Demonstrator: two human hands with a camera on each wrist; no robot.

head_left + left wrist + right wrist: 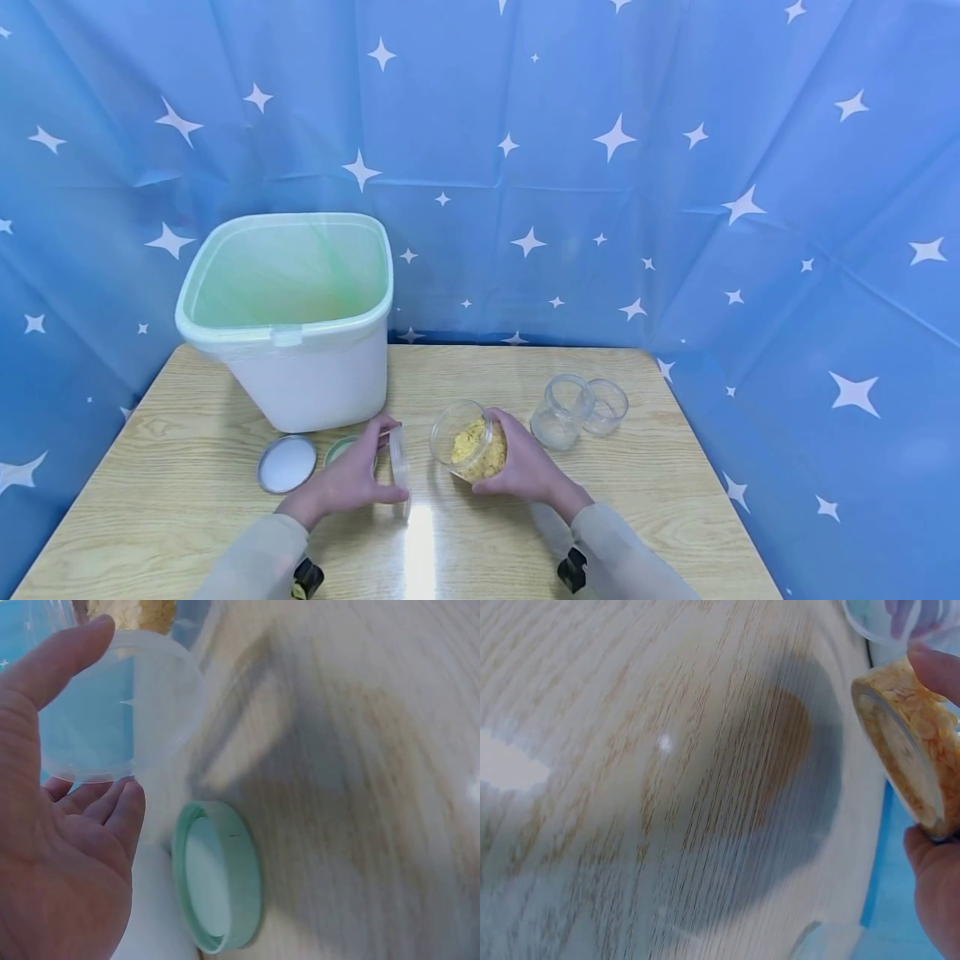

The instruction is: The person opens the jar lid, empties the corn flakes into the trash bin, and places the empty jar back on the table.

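Above the table's middle, my left hand holds a round translucent lid on edge, thumb on one side of the rim and fingers on the other. The left wrist view shows the same lid up close. My right hand grips a see-through jar of yellow flakes. Its mouth is tilted to the left, toward the lid, with a gap between the two. Seen from the right wrist, the jar's base is off the table.
A white bin with a pale green liner stands at the back left. Before it lie a white disc-shaped lid and a green-rimmed lid, partly behind my left hand. Another see-through jar and a see-through round piece stand at the right.
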